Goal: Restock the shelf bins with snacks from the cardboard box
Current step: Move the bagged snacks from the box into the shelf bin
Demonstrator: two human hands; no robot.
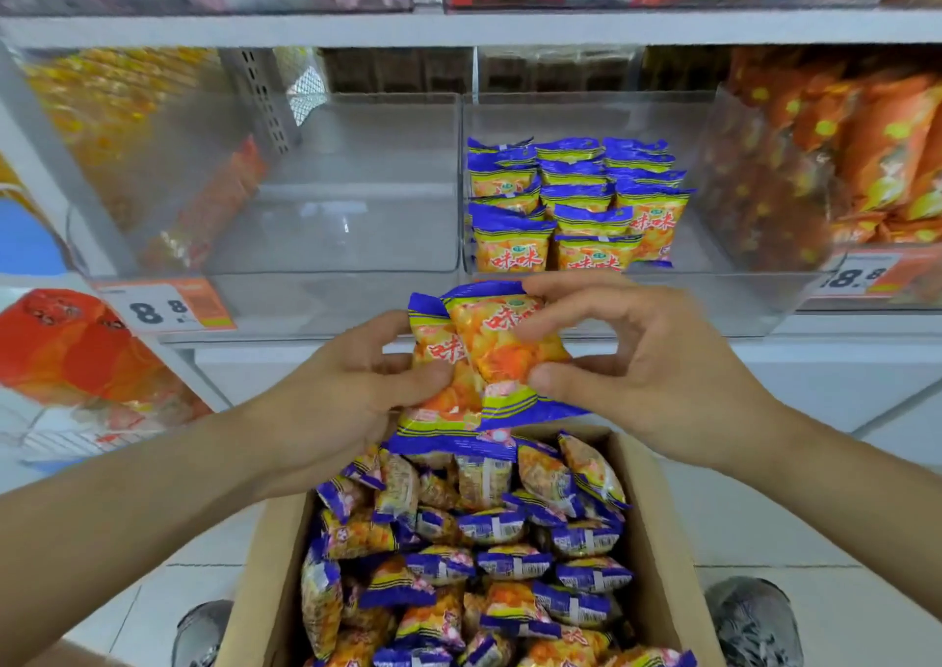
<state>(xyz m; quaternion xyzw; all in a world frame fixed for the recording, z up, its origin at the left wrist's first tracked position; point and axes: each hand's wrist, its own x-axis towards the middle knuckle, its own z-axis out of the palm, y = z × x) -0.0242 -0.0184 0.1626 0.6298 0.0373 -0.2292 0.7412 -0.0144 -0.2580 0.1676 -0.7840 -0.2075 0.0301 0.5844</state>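
Note:
Two blue, yellow and orange snack packets (489, 355) are held above the open cardboard box (657, 539), in front of the shelf. My left hand (336, 391) grips the rear packet from the left. My right hand (637, 355) pinches the front packet between thumb and fingers. The box holds several more of the same packets (474, 554). Straight ahead, a clear shelf bin (713, 289) carries stacked rows of matching packets (571, 202). The clear bin (331, 279) to its left has nothing in it.
Orange snack bags fill the bin at right (856, 157), with more orange and yellow ones at far left (127, 121). Price tags (163, 307) hang on the bin fronts. Another shelf row runs above. My shoes (754, 620) stand on white floor tiles beside the box.

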